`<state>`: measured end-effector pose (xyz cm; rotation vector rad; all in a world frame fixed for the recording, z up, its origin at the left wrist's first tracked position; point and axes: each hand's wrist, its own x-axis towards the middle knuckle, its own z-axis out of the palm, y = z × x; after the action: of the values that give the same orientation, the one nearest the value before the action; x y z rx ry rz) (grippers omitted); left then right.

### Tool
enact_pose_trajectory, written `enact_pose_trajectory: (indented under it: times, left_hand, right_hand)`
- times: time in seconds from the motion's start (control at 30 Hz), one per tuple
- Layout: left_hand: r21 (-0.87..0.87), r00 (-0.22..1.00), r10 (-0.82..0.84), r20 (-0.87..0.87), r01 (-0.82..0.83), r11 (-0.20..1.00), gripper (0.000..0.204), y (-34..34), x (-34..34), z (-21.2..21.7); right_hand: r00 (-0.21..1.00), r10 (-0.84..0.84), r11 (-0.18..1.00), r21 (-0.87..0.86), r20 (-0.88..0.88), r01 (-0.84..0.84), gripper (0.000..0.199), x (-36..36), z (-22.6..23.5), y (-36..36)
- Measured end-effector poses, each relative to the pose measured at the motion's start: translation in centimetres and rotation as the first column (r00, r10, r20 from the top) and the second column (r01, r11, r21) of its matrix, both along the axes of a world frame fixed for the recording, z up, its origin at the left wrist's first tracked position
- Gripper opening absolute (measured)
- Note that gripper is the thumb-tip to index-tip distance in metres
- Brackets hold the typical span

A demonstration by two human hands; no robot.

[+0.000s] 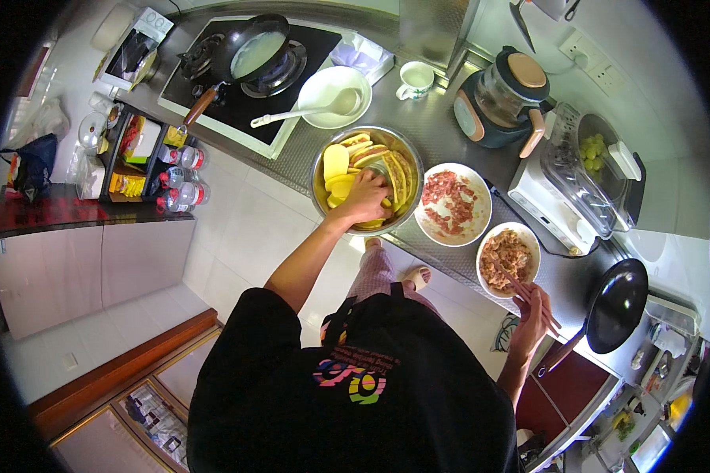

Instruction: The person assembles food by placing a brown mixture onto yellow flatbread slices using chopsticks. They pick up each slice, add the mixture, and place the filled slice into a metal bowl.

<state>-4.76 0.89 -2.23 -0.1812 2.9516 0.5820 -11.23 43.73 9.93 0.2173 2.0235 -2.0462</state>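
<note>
A metal bowl (319, 163) holds several yellow slices (336, 161), some stacked in pairs along its right side. My left hand (364, 195) reaches into it from the near side, its fingers curled down among the slices. What the fingertips grip is hidden. At the right, my right hand (533, 309) is closed around wooden chopsticks (516, 285). Their tips dip into a white bowl of minced filling (506, 258). Between these two bowls stands another white bowl (487, 206) with reddish minced meat (450, 200) spread over its inside.
Behind the metal bowl is a white bowl (314, 88) with a ladle (292, 115) across it. A wok (260, 52) with pale liquid sits on the stove (312, 43). A mug (416, 77), a kettle (497, 98) and a black pan (617, 306) stand along the counter.
</note>
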Motion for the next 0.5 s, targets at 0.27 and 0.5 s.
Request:
enact_pose_trajectory:
  times: [0.27,0.5]
  left_hand:
    - [0.132,0.983,-0.158,0.097,0.144,0.981,0.023,-0.6,-0.7,0.6]
    - [0.277,0.854,-0.415,0.315,0.335,0.900,0.015,-2.0,-1.8,2.3]
  right_hand:
    - [1.000,0.002,1.000,0.022,-0.016,-0.001,0.025,0.1,0.0,-0.5]
    - [1.000,0.011,1.000,0.028,-0.019,-0.011,0.026,0.1,0.1,-0.6]
